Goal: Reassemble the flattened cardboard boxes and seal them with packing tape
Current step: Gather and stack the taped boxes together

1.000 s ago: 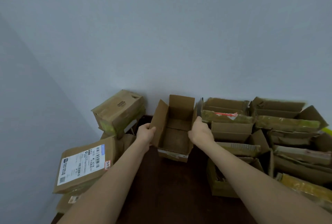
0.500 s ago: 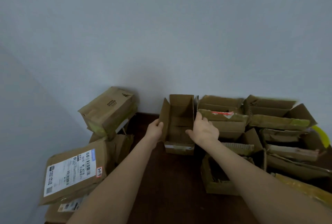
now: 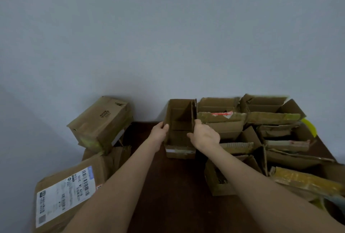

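Observation:
An open-topped brown cardboard box stands upright on the dark table, near the wall and against the row of boxes to its right. Clear tape runs along its front bottom edge. My left hand grips the box's left wall, thumb over the rim. My right hand holds the right wall, fingers curled over its top edge. No tape roll is in view.
Several open, taped cardboard boxes fill the table's right side in rows. On the left, a closed box lies tilted on a pile, with a labelled box below it. A yellow object shows at far right. A grey wall stands behind.
Both hands have pushed the open box away from me and to the right, up against the neighbouring row. Its left flap now stands upright instead of flaring outward.

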The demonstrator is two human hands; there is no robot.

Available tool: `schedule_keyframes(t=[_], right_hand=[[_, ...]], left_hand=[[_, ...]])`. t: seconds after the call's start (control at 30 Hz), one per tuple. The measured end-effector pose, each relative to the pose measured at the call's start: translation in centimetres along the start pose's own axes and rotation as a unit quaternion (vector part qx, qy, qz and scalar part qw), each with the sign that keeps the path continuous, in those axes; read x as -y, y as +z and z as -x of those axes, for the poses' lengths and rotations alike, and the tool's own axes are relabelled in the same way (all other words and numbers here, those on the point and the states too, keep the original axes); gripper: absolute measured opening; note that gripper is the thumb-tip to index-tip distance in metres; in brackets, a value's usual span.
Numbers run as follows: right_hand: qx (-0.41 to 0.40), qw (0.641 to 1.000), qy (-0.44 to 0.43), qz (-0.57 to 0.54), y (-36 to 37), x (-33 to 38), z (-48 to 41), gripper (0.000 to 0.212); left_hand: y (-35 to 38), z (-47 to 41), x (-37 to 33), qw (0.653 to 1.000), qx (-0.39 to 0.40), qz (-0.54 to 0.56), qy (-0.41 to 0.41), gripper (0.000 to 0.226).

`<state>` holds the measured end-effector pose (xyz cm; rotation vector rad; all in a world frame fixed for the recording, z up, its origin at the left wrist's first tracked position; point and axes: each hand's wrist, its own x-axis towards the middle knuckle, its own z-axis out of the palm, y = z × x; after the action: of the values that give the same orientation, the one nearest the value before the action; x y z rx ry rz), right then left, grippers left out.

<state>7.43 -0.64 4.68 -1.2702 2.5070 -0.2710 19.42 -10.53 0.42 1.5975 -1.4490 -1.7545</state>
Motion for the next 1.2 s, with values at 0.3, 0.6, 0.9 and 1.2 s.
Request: schedule_keyframes(t=[0.3, 0.6, 0.9, 1.2], right_hand=[[-0.025, 0.996, -0.084, -0.031, 0.1, 6.7, 2.5, 0.046], [0.198, 0.939, -0.179, -0.217, 5.5, 15.4, 8.3, 0.054], [0.322, 0.812, -0.031, -0.486, 7.5, 16.0, 11.6, 0.044], [0.241, 0.773, -0.05, -0.585, 0.6, 9.3, 9.5, 0.025]], left_hand=[[-5.5, 5.4, -1.1, 0.97, -0.098, -0.193, 0.11, 0.051], [-18.3, 14.9, 2.9, 0.856, -0.395, -0.306, 0.131, 0.047], [-21.7, 20.0, 7.9, 0.917, -0.388, -0.077, -0.044, 0.067], [-15.8, 22.0, 1.8, 0.947, -0.278, -0.037, 0.157, 0.017]])
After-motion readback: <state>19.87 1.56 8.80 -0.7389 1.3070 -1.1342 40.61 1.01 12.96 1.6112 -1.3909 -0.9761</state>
